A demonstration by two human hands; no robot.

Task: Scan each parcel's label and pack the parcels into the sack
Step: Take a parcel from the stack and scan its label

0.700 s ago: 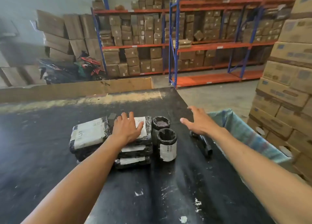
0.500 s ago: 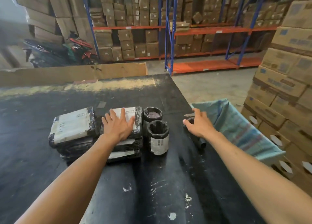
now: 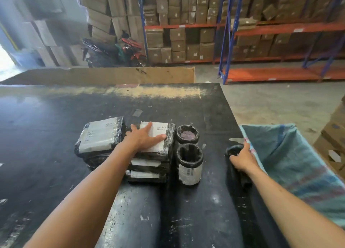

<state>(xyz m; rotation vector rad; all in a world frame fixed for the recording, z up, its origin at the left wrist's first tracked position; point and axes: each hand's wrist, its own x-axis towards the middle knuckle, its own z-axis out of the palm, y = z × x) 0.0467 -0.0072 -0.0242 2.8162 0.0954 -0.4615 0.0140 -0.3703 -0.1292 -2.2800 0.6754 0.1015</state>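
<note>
Parcels: flat, black-wrapped, white labels up, two stacks side by side mid-counter (image 3: 56, 135). Left stack (image 3: 99, 137) tilted a little; right stack (image 3: 149, 165) three high or so, labels showing on front edges. Left hand (image 3: 144, 138) open, palm flat on top parcel (image 3: 160, 133) of right stack, fingers spread over its label, not gripping. Two black cylinders just right of that stack, upright, one behind the other: far cylinder (image 3: 187, 136) with purplish inside, near cylinder (image 3: 189, 165) with label on its side. Right hand (image 3: 242, 157) near counter's right edge, fingers curled down onto dark scanner (image 3: 233, 149); closed grip or mere touch — cannot tell, handle mostly hidden under hand and forearm. Sack (image 3: 289, 154) blue-green, woven, mouth open, hanging just beside counter's right edge, touching right hand's far side. Behind counter: cardboard sheet (image 3: 112, 75) on edge, shelving (image 3: 261, 29) loaded with cartons, motorbike (image 3: 128, 49) parked by it.
</note>
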